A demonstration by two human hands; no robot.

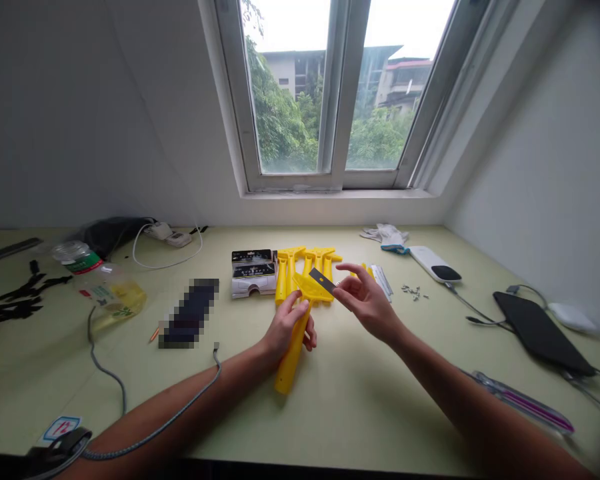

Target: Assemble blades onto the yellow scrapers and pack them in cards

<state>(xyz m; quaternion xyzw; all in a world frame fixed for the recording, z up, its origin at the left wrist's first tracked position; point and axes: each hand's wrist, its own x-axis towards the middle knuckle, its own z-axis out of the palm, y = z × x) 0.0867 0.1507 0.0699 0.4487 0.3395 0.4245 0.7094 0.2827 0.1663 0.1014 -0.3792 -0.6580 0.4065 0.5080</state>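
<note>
**Blade pinched at the yellow scraper's head**

Right of boxed packs (254, 273) on the tabletop (360, 407), the left hand (287, 327) closes a full grip around a yellow plastic scraper (291, 360), steadying it. Before a row of matching scrapers (320, 263), the right hand (367, 303) holds a dark blade (323, 280) in a narrow pinch, right at the scraper's head.

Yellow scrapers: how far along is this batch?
Done: unclear; the yellow scrapers lying in a row show no blades I can make out. In hand: the left hand grips one scraper while the right hand holds a dark blade at its head. Apparently remaining: that row, beside the black-and-white packs.
</note>
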